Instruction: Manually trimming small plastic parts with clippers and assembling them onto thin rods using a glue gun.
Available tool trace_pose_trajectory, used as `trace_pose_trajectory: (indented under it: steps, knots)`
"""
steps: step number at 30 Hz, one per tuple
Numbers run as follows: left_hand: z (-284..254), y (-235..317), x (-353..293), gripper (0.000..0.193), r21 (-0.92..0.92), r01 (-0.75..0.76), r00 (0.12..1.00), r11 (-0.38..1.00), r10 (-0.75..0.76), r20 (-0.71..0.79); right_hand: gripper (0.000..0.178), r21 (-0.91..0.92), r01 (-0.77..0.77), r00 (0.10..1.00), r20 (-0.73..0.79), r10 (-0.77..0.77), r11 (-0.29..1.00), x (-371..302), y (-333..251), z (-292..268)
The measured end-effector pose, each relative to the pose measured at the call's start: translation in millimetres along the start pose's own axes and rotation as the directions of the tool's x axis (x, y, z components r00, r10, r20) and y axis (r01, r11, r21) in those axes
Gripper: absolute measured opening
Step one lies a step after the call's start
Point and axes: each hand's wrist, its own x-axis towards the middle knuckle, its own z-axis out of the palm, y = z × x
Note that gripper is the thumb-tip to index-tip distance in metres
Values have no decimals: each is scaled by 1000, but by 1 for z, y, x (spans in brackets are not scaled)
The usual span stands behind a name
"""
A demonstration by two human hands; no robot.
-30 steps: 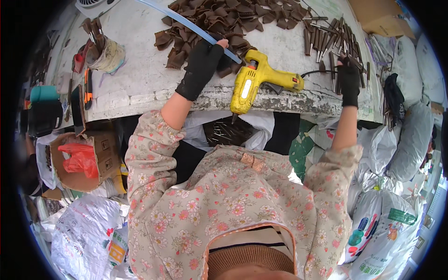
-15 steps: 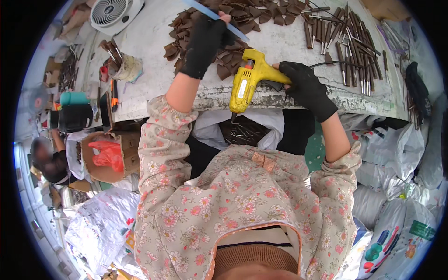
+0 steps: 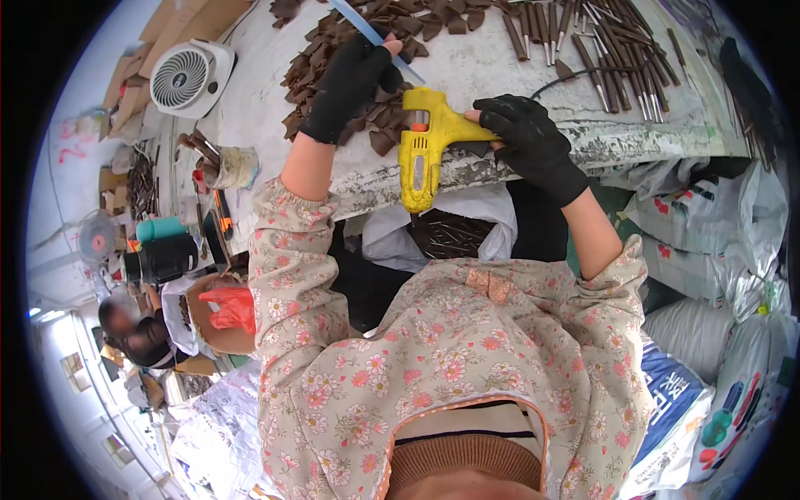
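A long, pale blue translucent glue stick [image 3: 353, 18] is gripped in my left hand [image 3: 348, 87], which wears a black glove with bare fingertips. Its lower end is close to the rear of a yellow glue gun [image 3: 422, 162]; whether they touch I cannot tell. My right hand [image 3: 540, 148], gloved the same way, is wrapped round the gun's handle. The gun hangs at the table's near edge with its nozzle end toward me, and an orange-red piece shows in its rear opening. Beneath my left hand lies a heap of brown, leather-like pieces [image 3: 321, 57].
Brown-handled metal tools [image 3: 621, 71] lie in a pile at the right, by the gun's black cord. A white fan [image 3: 190, 79] and a tub of brushes [image 3: 235, 167] stand at the left. An open bag [image 3: 492, 218] is below the table edge. Another person [image 3: 137, 329] is far left.
The whole view has shifted and tilted. The glue gun is now more upright, its nozzle tip less visible, and the glue stick's end has come nearer the gun's rear.
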Motion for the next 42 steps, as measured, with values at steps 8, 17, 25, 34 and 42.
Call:
trace_pose_trajectory:
  steps: [8, 17, 25, 34, 42]
  knots:
    - [10, 10, 3, 22, 108, -7, 1000, 994, 3, 29, 66, -73, -38, 999, -21, 37, 997, 0, -5, 3]
    - [17, 22, -8, 26, 138, -104, 993, 985, 96, 64, 64, -80, -5, 998, -63, 0, 997, -1, -3, 4]
    - [27, 36, -14, 24, 289, -134, 991, 948, 130, 31, 64, -21, -63, 997, -41, 62, 998, -2, -3, 1]
    - [36, 46, -28, 18, 370, -241, 967, 897, 255, 11, 59, -29, -66, 995, -76, 64, 997, -5, -1, 0]
    - [37, 60, -36, 17, 377, -239, 968, 895, 250, 21, 58, -19, -61, 985, -160, 57, 998, -5, -2, 3]
